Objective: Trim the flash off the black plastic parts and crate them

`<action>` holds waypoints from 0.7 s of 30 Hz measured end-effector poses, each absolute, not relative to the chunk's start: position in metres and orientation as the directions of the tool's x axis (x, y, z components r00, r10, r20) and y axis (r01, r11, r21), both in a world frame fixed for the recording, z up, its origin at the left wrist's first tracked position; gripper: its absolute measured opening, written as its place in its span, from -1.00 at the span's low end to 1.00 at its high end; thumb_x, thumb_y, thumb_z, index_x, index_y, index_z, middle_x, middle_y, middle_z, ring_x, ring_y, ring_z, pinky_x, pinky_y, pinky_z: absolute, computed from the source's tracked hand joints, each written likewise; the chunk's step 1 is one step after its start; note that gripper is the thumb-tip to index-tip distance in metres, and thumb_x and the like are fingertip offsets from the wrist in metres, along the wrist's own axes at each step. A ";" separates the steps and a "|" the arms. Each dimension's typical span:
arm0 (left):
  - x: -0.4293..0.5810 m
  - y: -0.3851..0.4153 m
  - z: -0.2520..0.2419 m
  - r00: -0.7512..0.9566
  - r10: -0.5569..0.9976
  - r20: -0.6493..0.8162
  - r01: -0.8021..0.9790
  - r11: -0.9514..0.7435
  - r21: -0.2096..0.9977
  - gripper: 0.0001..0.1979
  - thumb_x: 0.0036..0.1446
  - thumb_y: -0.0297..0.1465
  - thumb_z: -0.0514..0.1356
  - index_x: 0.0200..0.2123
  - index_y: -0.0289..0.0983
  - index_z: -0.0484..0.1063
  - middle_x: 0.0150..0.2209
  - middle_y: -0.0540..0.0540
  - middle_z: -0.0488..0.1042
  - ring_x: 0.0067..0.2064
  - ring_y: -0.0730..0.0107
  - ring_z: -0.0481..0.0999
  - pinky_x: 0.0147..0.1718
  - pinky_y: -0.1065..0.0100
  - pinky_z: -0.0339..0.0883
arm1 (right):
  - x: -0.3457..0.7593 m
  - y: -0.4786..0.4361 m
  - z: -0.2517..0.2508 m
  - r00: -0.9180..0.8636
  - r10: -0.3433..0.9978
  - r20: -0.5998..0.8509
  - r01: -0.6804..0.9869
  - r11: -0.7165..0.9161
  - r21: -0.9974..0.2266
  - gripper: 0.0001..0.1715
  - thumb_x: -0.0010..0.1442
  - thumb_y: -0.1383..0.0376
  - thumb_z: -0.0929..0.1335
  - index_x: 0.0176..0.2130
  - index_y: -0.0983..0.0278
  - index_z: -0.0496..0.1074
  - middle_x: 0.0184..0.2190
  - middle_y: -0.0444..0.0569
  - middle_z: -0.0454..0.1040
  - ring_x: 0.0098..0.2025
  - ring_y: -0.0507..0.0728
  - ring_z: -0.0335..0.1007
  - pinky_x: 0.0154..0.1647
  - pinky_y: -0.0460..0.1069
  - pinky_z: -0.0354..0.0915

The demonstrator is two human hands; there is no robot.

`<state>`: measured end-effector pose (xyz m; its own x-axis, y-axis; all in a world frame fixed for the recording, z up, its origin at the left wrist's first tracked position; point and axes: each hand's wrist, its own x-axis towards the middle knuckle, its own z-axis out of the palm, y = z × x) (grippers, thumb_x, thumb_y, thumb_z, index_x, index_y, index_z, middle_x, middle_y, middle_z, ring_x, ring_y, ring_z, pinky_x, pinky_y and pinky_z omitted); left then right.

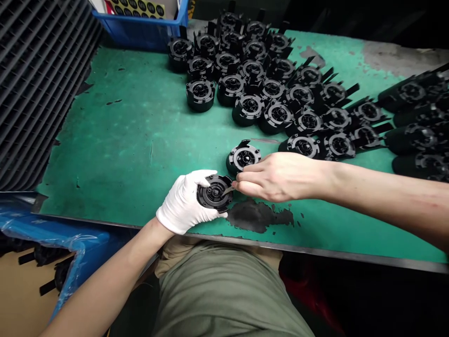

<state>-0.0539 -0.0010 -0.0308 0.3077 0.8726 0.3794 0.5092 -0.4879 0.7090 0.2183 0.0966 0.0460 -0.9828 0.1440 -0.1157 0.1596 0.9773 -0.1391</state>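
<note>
My left hand (pixel 187 201), in a white glove, grips a round black plastic housing (pixel 214 192) by its edge near the front of the table. The housing's open face, with rings and a raised centre, is turned up. My right hand (pixel 270 177), bare, pinches a small thin pale tool (pixel 228 190), perhaps a blade or tweezers; its tip reaches into the housing. Most of the tool is hidden by my fingers. Just behind, a similar black housing (pixel 242 157) stands on the green table, partly covered by my right hand.
Many similar black housings (pixel 250 108) stand in rows at the back, with more at the right (pixel 414 138). A blue bin (pixel 140 30) holding a sticker sheet (pixel 136 8) is at the back left. Black ribbed trays (pixel 38 79) are stacked left. The green tabletop (pixel 115 140) has worn dark patches.
</note>
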 end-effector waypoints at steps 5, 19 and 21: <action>-0.054 -0.001 -0.030 0.304 0.885 0.353 0.507 -0.463 0.726 -0.15 -0.15 0.05 0.59 0.02 -0.13 0.21 0.16 -0.28 0.56 0.14 0.02 0.65 0.09 0.06 0.55 | 0.217 0.108 0.047 -0.996 0.064 -0.066 0.077 0.971 -0.228 -0.54 0.61 0.30 0.09 -0.21 0.17 0.44 -0.35 -0.16 0.40 -0.35 0.05 0.26 -0.38 0.01 0.14; -0.055 -0.001 -0.034 0.311 0.886 0.344 0.487 -0.459 0.743 -0.15 -0.17 0.04 0.60 0.01 -0.12 0.20 0.17 -0.28 0.54 0.17 0.00 0.62 0.11 0.03 0.53 | 0.218 0.109 0.053 -0.996 0.059 -0.073 0.069 0.987 -0.148 -0.54 0.60 0.33 0.06 -0.15 0.18 0.45 -0.33 -0.15 0.46 -0.33 0.04 0.35 -0.39 -0.02 0.20; -0.054 -0.003 -0.034 0.283 0.889 0.361 0.509 -0.458 0.728 -0.15 -0.18 0.07 0.59 -0.01 -0.13 0.21 0.14 -0.27 0.55 0.14 0.00 0.64 0.06 0.04 0.55 | 0.221 0.096 0.056 -0.990 0.140 -0.015 0.141 0.978 -0.153 -0.60 0.60 0.32 0.10 -0.11 0.20 0.45 -0.31 -0.12 0.50 -0.32 0.05 0.40 -0.39 -0.02 0.24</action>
<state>-0.0539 -0.0027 -0.0340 0.2834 0.8886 0.3606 0.5094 -0.4581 0.7285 0.2207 0.0958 0.0555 -0.9900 0.1402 -0.0146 0.1408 0.9782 -0.1526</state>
